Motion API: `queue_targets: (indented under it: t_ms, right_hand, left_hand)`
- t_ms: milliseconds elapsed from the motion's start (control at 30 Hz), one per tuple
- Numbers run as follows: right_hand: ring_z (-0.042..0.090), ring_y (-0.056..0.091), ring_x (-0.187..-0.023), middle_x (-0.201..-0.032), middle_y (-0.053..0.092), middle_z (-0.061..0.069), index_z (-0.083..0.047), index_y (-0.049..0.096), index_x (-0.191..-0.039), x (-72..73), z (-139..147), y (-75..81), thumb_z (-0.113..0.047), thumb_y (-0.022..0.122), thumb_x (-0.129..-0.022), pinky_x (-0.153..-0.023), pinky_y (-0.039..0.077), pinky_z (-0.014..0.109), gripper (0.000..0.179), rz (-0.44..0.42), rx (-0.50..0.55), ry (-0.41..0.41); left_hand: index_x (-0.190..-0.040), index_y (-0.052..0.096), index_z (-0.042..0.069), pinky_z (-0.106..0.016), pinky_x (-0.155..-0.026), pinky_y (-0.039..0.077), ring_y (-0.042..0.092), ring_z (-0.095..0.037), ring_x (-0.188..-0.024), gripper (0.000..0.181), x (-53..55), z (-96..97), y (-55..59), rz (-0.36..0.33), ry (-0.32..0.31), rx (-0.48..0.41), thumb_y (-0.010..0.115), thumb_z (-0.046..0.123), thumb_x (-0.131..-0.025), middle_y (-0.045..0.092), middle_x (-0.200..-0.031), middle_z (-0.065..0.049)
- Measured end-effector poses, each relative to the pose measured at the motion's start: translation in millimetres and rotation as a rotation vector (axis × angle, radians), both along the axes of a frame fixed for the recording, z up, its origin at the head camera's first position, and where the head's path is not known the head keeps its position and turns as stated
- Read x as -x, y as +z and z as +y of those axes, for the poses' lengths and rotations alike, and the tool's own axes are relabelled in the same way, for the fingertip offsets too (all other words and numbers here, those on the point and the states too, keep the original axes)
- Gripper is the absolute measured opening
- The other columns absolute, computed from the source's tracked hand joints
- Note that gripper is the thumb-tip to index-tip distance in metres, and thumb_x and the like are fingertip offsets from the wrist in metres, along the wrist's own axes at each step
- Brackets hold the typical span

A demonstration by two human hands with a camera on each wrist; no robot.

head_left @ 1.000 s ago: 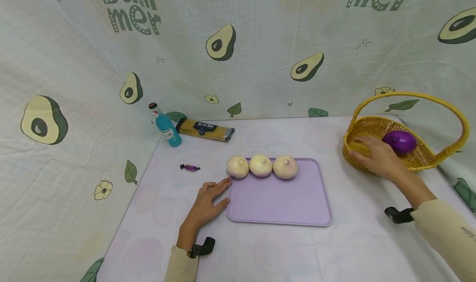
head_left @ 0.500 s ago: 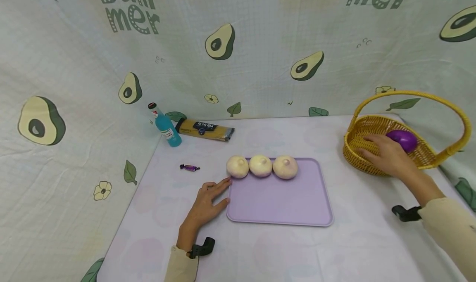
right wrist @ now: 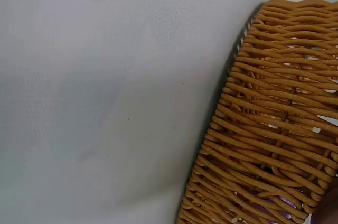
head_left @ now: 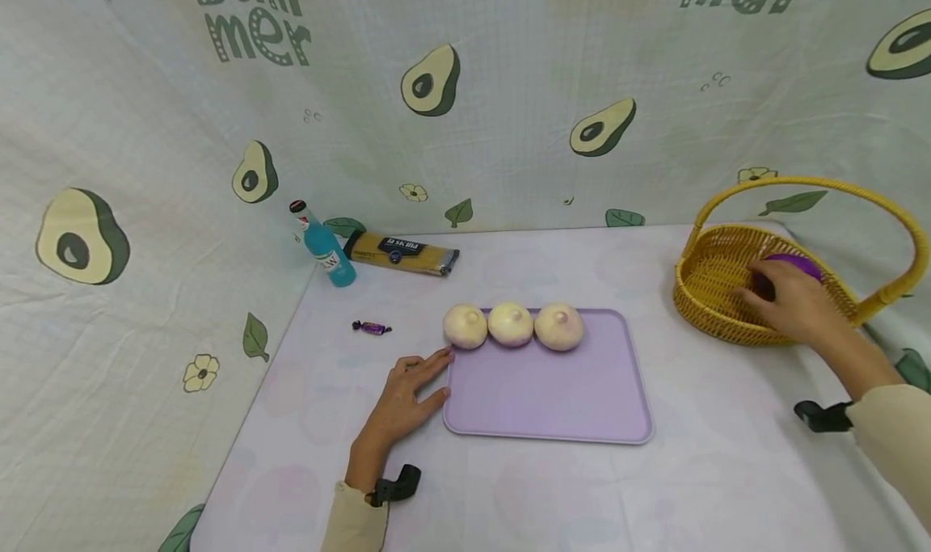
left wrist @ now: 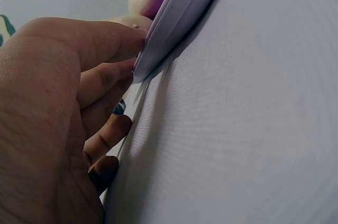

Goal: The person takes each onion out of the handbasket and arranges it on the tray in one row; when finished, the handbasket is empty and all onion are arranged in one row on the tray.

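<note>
Three white, purple-based turnips [head_left: 511, 326] sit in a row along the back left of a lilac tray [head_left: 553, 398]. Beside the tray's left edge rests my left hand [head_left: 407, 394], fingers extended and fingertips touching the rim; the left wrist view shows the tray edge [left wrist: 174, 28] against them. At far right, my right hand [head_left: 793, 297] reaches into a yellow wicker basket [head_left: 709, 318]. Its thumb and fingers curve about a glossy, round purple vegetable [head_left: 803, 264], which the hand partly hides. The right wrist view mostly shows the basket's woven side [right wrist: 269, 123].
A blue bottle [head_left: 327, 249] stands at the back left next to a yellow pasta packet [head_left: 400, 254]. A purple wrapped candy [head_left: 372, 328] lies left of the tray. The basket's tall handle [head_left: 822, 182] arches above it. An avocado-print cloth [head_left: 509, 172] hangs behind.
My right hand has moved right inside the basket, from beside the purple vegetable to around it, covering more of it. My left hand and the tray have stayed in place.
</note>
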State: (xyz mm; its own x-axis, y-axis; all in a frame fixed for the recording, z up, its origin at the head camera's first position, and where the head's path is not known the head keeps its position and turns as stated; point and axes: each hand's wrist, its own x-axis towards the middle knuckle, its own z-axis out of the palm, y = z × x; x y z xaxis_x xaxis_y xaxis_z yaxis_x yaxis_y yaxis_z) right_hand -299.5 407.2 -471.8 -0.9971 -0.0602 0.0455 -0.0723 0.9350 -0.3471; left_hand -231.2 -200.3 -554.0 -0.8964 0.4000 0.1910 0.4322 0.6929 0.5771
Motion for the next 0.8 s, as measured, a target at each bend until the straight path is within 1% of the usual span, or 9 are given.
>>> queue_targets:
  t_ms: [133,300,433,567,667,733,800]
  right_hand:
    - [0.063,0.030,-0.122,-0.134,0.033,0.044,0.019,0.036,-0.139,1.0,3,0.3,-0.025,0.056,-0.102,-0.098,0.026,0.074,0.060,0.011,0.006,0.001]
    - [0.062,0.029,-0.124,-0.135,0.033,0.044,0.019,0.036,-0.138,0.7,4,2.2,-0.020,0.056,-0.102,-0.101,0.023,0.072,0.057,0.053,0.029,0.011]
    - [0.063,0.027,-0.125,-0.140,0.028,0.045,0.019,0.028,-0.143,1.7,8,2.6,-0.019,0.055,-0.102,-0.101,0.024,0.073,0.063,0.070,0.035,-0.013]
    - [0.064,0.022,-0.128,-0.145,0.020,0.045,0.018,0.018,-0.148,4.9,16,0.6,-0.020,0.057,-0.101,-0.105,0.017,0.073,0.073,0.086,0.025,-0.049]
    - [0.063,0.015,-0.133,-0.149,0.013,0.044,0.019,0.013,-0.149,5.9,24,-2.0,-0.022,0.059,-0.100,-0.109,0.009,0.071,0.078,0.079,0.026,-0.074]
    - [0.063,0.013,-0.134,-0.151,0.009,0.043,0.019,0.012,-0.149,6.1,29,-4.2,-0.023,0.059,-0.100,-0.108,0.008,0.071,0.080,0.070,0.031,-0.084]
    - [0.063,0.013,-0.134,-0.151,0.009,0.044,0.020,0.012,-0.149,6.4,33,-6.2,-0.022,0.060,-0.099,-0.107,0.008,0.072,0.081,0.062,0.036,-0.090]
  left_hand:
    - [-0.147,0.053,0.027,-0.054,-0.099,0.033,0.043,-0.020,-0.119,0.055,0.3,-0.2,0.8,0.003,0.002,-0.003,0.065,0.042,-0.095,0.042,-0.154,0.015]
    - [-0.148,0.051,0.028,-0.054,-0.100,0.032,0.042,-0.021,-0.120,0.056,0.3,-0.3,0.3,-0.014,-0.003,-0.003,0.064,0.041,-0.096,0.041,-0.154,0.016]
    - [-0.149,0.051,0.029,-0.054,-0.101,0.032,0.042,-0.021,-0.121,0.055,0.6,-1.1,-1.0,-0.019,-0.005,0.000,0.064,0.041,-0.096,0.041,-0.154,0.017]
    - [-0.148,0.052,0.028,-0.054,-0.099,0.032,0.043,-0.020,-0.119,0.055,1.4,-1.2,-1.6,-0.007,-0.005,-0.014,0.064,0.040,-0.096,0.041,-0.153,0.017]
    - [-0.148,0.052,0.028,-0.053,-0.099,0.032,0.043,-0.020,-0.119,0.055,1.4,-1.1,-1.7,-0.007,-0.006,-0.017,0.064,0.040,-0.096,0.042,-0.153,0.016]
    - [-0.148,0.051,0.029,-0.053,-0.100,0.032,0.043,-0.020,-0.119,0.055,1.1,-1.3,-1.6,-0.012,-0.006,-0.012,0.064,0.041,-0.096,0.042,-0.154,0.015]
    - [-0.148,0.051,0.028,-0.053,-0.100,0.032,0.043,-0.020,-0.119,0.055,0.9,-1.3,-1.1,-0.017,-0.006,-0.009,0.064,0.041,-0.096,0.042,-0.154,0.014]
